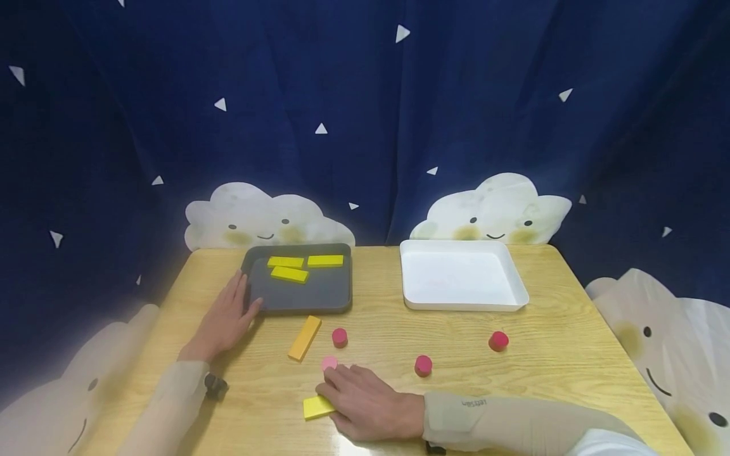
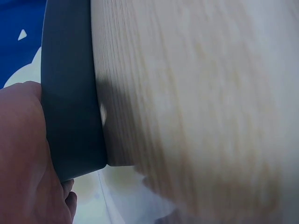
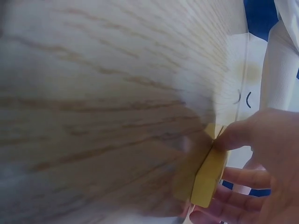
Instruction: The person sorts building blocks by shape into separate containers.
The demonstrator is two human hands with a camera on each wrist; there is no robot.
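My right hand (image 1: 367, 405) pinches a flat yellow block (image 1: 317, 408) low over the table near its front edge. In the right wrist view, the thumb lies at one end of the block (image 3: 210, 179) and the fingers are along its side. Just beyond those fingers is a pink disc (image 1: 329, 363), partly covered by the hand. With fairly straight fingers, my left hand (image 1: 224, 320) rests against the left side of a dark grey tray (image 1: 305, 310), its thumb near the front corner. Three yellow blocks (image 1: 289, 274) lie inside that tray.
An orange block (image 1: 305, 339) lies in front of the grey tray. Red cylinders stand on the wooden table: one (image 1: 339, 337) near the orange block, another (image 1: 423, 365) at centre right, a third (image 1: 499, 341) farther right. A white tray (image 1: 464, 306) stands at the back right.
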